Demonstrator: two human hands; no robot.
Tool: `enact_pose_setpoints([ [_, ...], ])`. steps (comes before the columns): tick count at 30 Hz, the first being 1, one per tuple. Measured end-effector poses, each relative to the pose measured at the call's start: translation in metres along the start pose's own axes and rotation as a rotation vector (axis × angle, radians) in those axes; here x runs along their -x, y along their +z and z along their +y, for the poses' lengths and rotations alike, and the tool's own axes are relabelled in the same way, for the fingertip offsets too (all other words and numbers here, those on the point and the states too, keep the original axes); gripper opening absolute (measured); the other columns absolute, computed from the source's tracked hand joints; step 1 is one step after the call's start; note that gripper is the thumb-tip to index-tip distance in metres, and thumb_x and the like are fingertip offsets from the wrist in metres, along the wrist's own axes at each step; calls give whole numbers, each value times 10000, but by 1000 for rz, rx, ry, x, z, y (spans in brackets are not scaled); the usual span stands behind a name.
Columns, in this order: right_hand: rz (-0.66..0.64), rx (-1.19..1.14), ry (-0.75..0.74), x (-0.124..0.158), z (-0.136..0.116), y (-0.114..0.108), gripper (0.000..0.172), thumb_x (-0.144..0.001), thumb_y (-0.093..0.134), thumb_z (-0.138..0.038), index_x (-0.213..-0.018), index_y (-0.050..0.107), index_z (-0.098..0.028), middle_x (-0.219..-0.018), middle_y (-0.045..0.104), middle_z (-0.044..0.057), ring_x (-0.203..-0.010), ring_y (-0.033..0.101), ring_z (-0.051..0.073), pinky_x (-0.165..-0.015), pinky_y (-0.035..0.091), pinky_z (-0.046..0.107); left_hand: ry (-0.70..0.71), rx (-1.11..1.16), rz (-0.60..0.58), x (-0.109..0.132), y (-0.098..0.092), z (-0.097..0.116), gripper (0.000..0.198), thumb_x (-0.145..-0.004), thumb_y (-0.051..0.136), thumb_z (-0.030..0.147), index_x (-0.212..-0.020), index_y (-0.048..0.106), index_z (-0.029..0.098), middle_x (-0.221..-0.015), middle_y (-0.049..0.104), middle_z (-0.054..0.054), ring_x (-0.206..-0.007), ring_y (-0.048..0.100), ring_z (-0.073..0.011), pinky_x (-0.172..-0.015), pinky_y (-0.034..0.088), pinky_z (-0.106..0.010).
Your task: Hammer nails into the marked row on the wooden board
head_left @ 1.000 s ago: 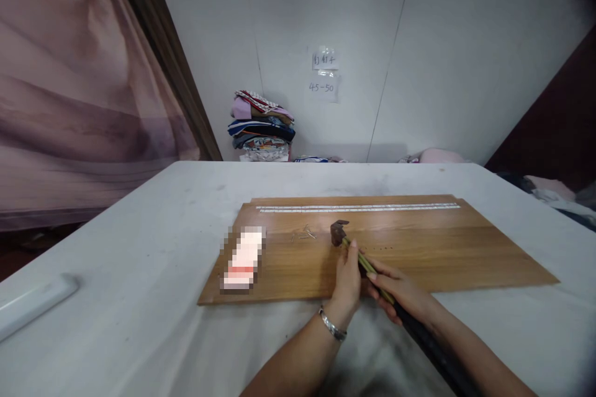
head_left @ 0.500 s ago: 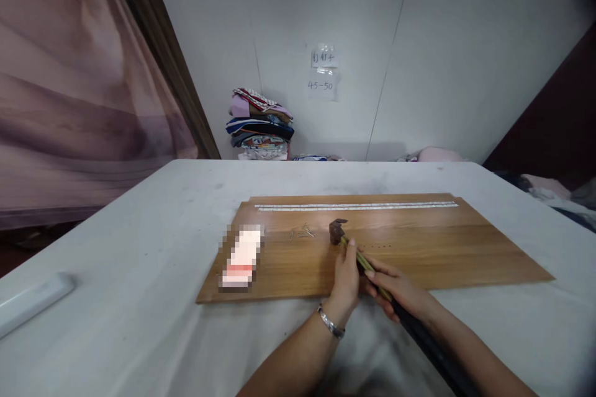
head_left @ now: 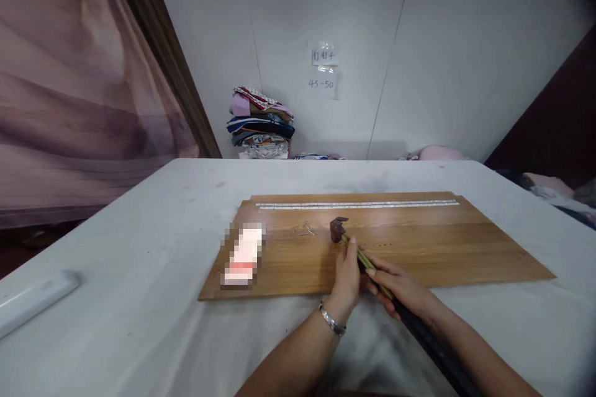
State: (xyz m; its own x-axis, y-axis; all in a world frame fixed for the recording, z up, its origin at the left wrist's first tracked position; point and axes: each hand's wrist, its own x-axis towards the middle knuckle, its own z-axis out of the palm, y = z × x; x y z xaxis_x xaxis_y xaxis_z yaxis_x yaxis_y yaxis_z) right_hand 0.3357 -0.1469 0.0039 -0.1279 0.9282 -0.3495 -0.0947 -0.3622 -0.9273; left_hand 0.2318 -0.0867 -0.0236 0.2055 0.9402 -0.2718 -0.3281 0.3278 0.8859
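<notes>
Nearby, loose nails point(head_left: 303, 232) lie left of the hammer point(head_left: 338, 229) on the board point(head_left: 465, 248).

paper slip point(head_left: 322, 84) taped to the white wall point(head_left: 442, 43), handwritten "45-50", second slip point(head_left: 325, 56) just above it with a few handwritten characters (too small to read tbh), pack point(head_left: 243, 255) on the wooden board point(head_left: 465, 248), label blurred

A stack of folded, many-coloured clothes point(head_left: 261, 127) stands behind the white cloth-covered tabletop point(head_left: 139, 248), against the pale grey panelled wall point(head_left: 465, 43). Two small handwritten paper notes point(head_left: 323, 71) are stuck to that wall. A dusky pink curtain point(head_left: 69, 105) hangs at the left, and a long white flat object point(head_left: 32, 301) lies at the tabletop's left edge.
</notes>
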Motion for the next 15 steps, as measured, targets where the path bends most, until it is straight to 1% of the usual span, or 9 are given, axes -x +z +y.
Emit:
enact_pose_setpoints([
  [4, 18, 4, 18, 2, -3, 2, 760, -825, 602, -443, -1505, 318, -259, -641, 537, -54, -326, 396, 42, -276, 358, 144, 26, -12, -13, -1, -1, -1, 497, -774, 541, 671, -801, 575, 176, -700, 558, -4, -666, 514, -150, -684, 425, -275],
  [8, 25, 11, 23, 1, -3, 2, 794, -805, 615, -449, -1509, 305, -255, -639, 541, -54, -328, 401, 48, -276, 361, 151, 1, -9, -4, -1, -1, -2, 503, -776, 529, 674, -806, 570, 174, -685, 548, -1, -650, 509, -152, -658, 422, -279],
  [15, 17, -1, 10, 1, -2, 2, 792, -805, 617, -446, -1504, 318, -223, -633, 543, -56, -325, 398, 45, -278, 361, 153, -4, 4, -6, -1, 0, -1, 534, -742, 546, 700, -791, 561, 169, -689, 540, -1, -660, 501, -150, -658, 410, -277],
])
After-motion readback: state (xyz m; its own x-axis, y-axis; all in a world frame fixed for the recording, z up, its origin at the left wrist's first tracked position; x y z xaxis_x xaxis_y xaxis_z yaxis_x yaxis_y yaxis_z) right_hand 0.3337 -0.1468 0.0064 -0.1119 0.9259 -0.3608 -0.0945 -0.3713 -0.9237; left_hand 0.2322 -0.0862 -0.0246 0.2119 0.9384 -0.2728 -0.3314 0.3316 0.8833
